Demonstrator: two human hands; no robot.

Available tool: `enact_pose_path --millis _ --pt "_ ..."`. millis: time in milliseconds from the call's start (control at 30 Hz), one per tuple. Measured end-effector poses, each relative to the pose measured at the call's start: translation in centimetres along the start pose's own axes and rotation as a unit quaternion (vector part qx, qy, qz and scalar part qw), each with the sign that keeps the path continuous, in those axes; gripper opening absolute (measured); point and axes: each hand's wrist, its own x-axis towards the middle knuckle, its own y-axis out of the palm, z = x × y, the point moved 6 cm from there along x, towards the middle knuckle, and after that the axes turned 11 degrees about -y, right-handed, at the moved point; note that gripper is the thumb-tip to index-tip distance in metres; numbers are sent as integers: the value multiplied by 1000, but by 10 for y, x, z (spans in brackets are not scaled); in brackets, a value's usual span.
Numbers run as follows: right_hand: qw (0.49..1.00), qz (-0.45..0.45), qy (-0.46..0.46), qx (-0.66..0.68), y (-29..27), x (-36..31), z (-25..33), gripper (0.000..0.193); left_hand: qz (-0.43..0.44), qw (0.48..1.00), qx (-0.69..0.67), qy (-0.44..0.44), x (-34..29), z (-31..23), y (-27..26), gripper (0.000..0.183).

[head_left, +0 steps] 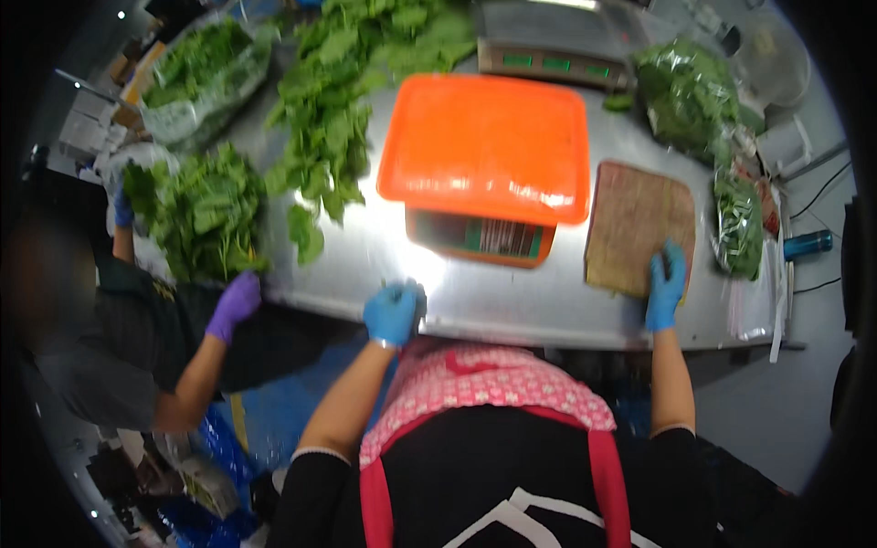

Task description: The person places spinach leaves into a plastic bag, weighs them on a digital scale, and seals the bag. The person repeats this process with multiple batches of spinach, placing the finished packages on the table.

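Head: two hands (392, 313), one cloth (637, 226).

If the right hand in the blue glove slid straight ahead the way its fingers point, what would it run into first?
The right hand already rests flat on the brown woven rectangular mat, fingers pointing away from the person. Going on, it would cross the mat, then likely reach the bagged green leaves at the steel table's far side; depth is unclear.

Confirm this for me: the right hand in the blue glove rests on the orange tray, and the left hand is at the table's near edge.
Not quite. The head view shows the right hand on the brown mat, beside the orange tray, not on it. The left hand is indeed at the near edge of the metal table.
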Motion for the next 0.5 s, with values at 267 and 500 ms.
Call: enact_pose_path --millis 267,500 --pt "982 -78 -53 162 90 6 87 33 161 903 -393 -69 16 -18 -52 32" --pt "974 6 -220 -57 165 -9 104 41 80 912 -401 24 121 -58 -149 24"
